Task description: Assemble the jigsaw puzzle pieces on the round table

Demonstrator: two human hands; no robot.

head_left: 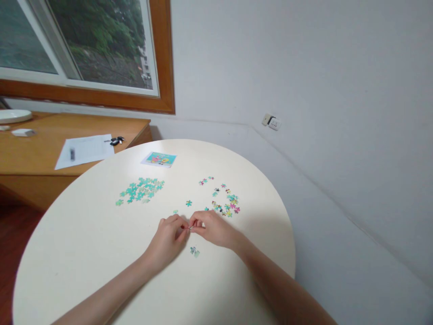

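My left hand [170,237] and my right hand [213,227] meet over the table, both closed in a pinch. Between their fingertips are small jigsaw puzzle pieces [190,228], mostly hidden by the fingers. Just below the hands lies a small pair of puzzle pieces [194,251]. Single pieces rest beyond the fingers, a teal one [188,203] and a pale green one [175,211]. To the right of them spreads a loose group of multicoloured pieces [233,198], partly behind my right hand. A pile of teal and pale green pieces [142,189] lies farther left.
The round white table [84,253] stands near a wall with a socket [274,123]. A colourful picture card [159,159] lies at its far side. On a wooden desk [43,153] at left are a paper sheet [88,151], keys [117,141] and a white box [23,132].
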